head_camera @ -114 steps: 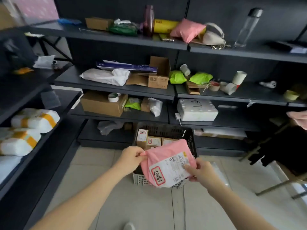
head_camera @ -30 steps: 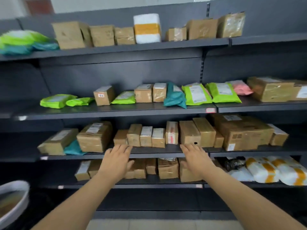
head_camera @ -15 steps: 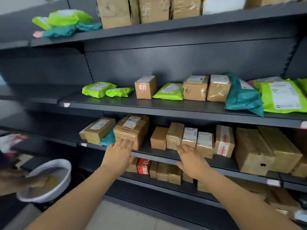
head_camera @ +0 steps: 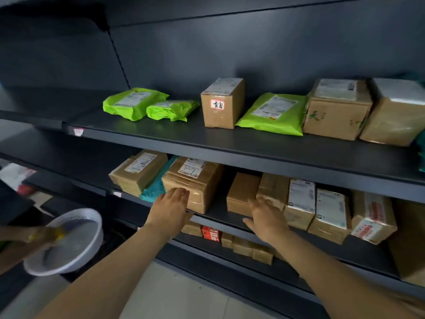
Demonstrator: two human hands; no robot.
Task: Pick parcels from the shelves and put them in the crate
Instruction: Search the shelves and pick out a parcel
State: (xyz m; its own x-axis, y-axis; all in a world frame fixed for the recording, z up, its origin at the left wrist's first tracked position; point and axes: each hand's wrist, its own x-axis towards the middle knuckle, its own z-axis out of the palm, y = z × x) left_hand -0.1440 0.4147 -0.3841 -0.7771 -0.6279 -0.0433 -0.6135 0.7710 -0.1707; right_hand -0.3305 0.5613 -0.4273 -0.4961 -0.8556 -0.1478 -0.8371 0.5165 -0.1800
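Dark shelves [head_camera: 241,146] hold many parcels. My left hand [head_camera: 169,209] reaches to the middle shelf with straight fingers touching the front of a taped brown box [head_camera: 195,180] that bears a white label. My right hand [head_camera: 264,217] is spread flat against a small plain brown box [head_camera: 241,192] further right. Neither hand grips anything. The crate is out of view.
The upper shelf carries green mailer bags [head_camera: 135,103], a labelled box [head_camera: 222,102] and bigger boxes [head_camera: 337,109]. A teal bag [head_camera: 155,187] lies between two boxes. Another person's hand [head_camera: 43,236] holds a white basin [head_camera: 66,242] at lower left. Small boxes [head_camera: 243,246] fill the lower shelf.
The view has moved closer to the shelves and slightly left. Both hands have advanced to the middle shelf, the left now on the taped box, the right on the small plain box.
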